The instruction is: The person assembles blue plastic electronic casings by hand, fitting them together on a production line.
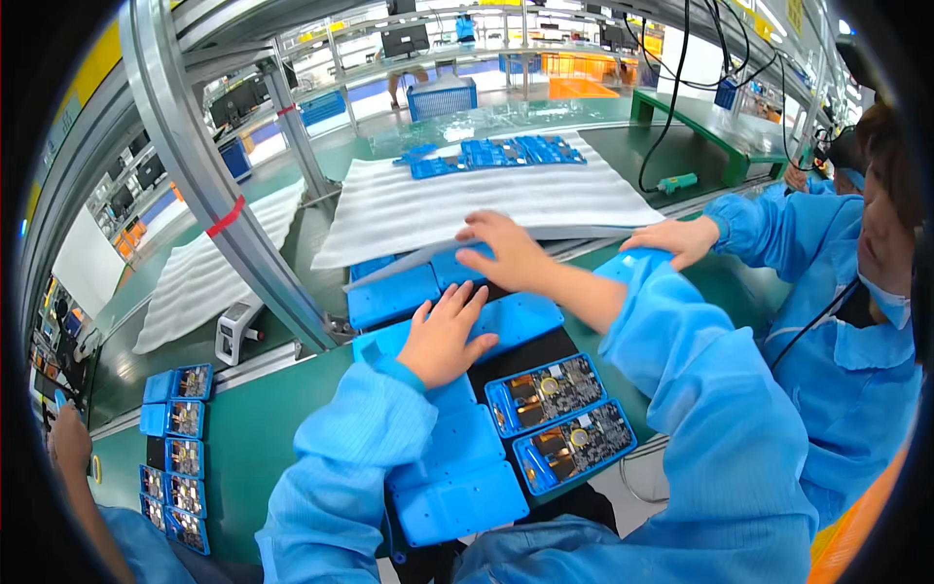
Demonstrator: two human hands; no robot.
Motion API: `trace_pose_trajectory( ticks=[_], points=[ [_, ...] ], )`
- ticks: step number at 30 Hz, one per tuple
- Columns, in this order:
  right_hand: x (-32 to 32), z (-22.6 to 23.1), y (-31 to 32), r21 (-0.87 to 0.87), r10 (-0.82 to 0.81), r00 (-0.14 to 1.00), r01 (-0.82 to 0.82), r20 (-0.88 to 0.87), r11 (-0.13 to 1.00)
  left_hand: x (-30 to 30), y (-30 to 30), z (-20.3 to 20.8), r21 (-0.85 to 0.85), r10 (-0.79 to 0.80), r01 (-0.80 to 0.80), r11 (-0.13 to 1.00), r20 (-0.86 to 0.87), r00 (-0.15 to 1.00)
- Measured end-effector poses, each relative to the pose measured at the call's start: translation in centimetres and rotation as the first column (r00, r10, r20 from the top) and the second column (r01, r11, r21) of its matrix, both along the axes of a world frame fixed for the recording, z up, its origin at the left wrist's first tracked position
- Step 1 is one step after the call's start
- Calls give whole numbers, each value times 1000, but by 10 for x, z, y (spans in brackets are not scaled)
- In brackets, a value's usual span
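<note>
My left hand [446, 333] lies with spread fingers on the blue plastic housings, which run in a row toward me. My right hand [503, 255] is reaching across, fingers apart, over the near edge of a white foam sheet [389, 209]. Beneath that slightly raised edge, a blue housing [394, 295] shows in part. Nothing is visible inside either hand. Closer to me lie flat blue housings [462, 503]. Right of them are two open blue cases with circuit boards, one [545, 391] behind the other [576, 446].
Blue parts [491, 154] lie on the foam. A metal post [199, 165] rises at left, near a white handheld device [236, 329] and several open cases [185, 457]. At right, a co-worker's hand [678, 241] rests by a blue part; another person's hand [73, 440] is far left.
</note>
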State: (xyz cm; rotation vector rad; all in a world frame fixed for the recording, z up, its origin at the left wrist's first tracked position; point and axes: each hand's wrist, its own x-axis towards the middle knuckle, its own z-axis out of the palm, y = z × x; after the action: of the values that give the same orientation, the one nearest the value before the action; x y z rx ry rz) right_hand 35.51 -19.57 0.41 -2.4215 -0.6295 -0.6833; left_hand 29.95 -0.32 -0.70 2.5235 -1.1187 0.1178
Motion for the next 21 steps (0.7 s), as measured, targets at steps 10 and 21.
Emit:
trace_pose_trajectory(
  ticks=[10,21],
  points=[
    [169,97,12,-712,-351,881,24,-316,702,13,43,22,-221,13,-47,974,-153,988],
    [271,-13,78,-495,-489,863,373,-125,785,23,59,52,-621,172,-250,743,-184,968]
  ],
)
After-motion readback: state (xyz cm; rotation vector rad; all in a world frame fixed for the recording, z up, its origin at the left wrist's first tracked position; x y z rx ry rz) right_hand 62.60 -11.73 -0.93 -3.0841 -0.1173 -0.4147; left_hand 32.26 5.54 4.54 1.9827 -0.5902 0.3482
